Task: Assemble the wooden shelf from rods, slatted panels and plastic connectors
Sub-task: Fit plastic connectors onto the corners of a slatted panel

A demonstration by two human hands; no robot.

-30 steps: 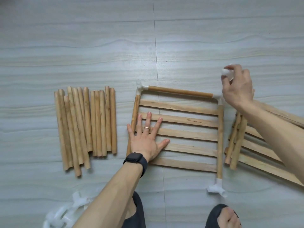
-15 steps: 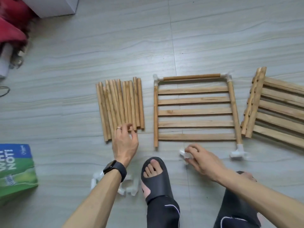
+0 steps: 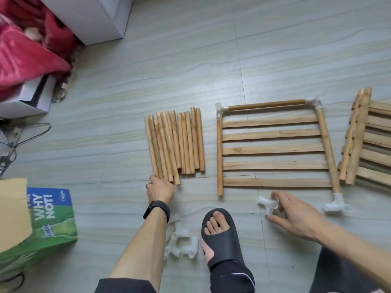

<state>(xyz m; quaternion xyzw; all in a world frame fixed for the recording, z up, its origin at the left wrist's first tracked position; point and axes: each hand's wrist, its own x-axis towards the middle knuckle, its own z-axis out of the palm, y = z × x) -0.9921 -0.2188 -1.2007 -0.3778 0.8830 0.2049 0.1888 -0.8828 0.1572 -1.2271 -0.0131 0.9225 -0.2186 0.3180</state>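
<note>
A slatted panel (image 3: 273,150) lies flat on the floor, framed by rods on its left, far and right sides. White connectors sit at its far-left (image 3: 219,108), far-right (image 3: 317,105) and near-right (image 3: 336,203) corners. The left rod's near end is bare. My right hand (image 3: 296,215) is spread around a loose white connector (image 3: 267,204) lying on the floor just in front of the panel, with thumb and fingers on either side of it. My left hand (image 3: 160,189) curls its fingers on the near ends of the loose rods (image 3: 175,144).
More slatted panels (image 3: 369,140) are stacked at the right edge. A pile of white connectors (image 3: 183,243) lies beside my foot in a black slipper (image 3: 220,235). A green box (image 3: 48,218), red cloth (image 3: 27,49) and a white box (image 3: 99,15) stand at the left and far left.
My left hand left the panel and went to the near ends of the rods. My right hand brought a connector from the far right corner down to the floor and spread around it.
</note>
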